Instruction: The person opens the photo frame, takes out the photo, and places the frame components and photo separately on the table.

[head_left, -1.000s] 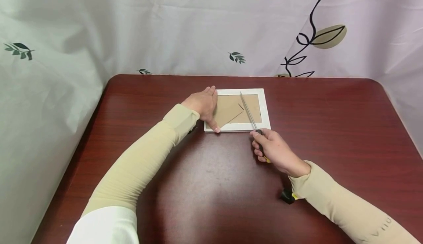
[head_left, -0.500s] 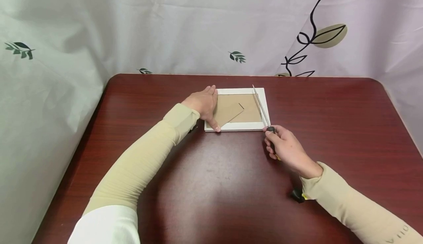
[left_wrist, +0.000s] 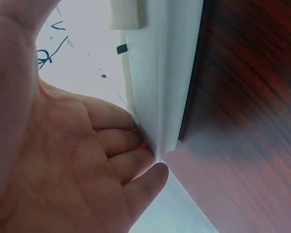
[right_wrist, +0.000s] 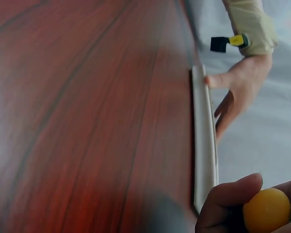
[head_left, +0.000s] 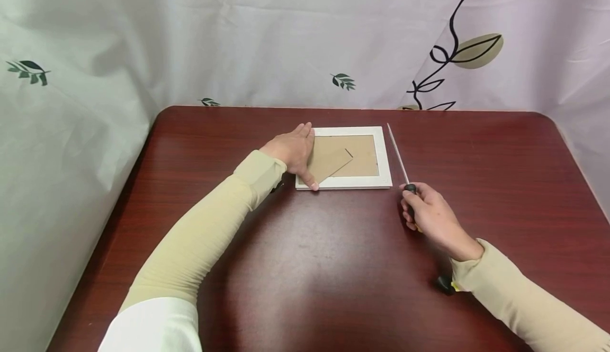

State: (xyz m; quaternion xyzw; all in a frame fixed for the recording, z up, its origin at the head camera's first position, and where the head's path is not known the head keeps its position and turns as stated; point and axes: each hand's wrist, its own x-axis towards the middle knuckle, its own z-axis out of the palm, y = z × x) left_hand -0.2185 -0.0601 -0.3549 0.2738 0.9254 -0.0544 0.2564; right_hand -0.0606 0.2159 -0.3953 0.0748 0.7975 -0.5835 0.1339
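Note:
A white picture frame lies face down on the table, its brown backing board showing a slanted cut line and a short dark slot. My left hand rests on its left end, fingers stretched toward the far edge and thumb at the near edge. In the left wrist view the straight fingers reach against the frame's side. To the right of the frame, my right hand grips a screwdriver by its black handle, long metal shaft pointing away. Its yellow handle end shows in the right wrist view.
The dark red-brown wooden table has rounded far corners. Behind and to the left hangs a pale cloth with leaf prints. A black wrist device hangs below the right sleeve.
My right hand has carried the screwdriver rightward, from over the backing board across the frame's right border to beside it. The left hand and the frame have stayed put.

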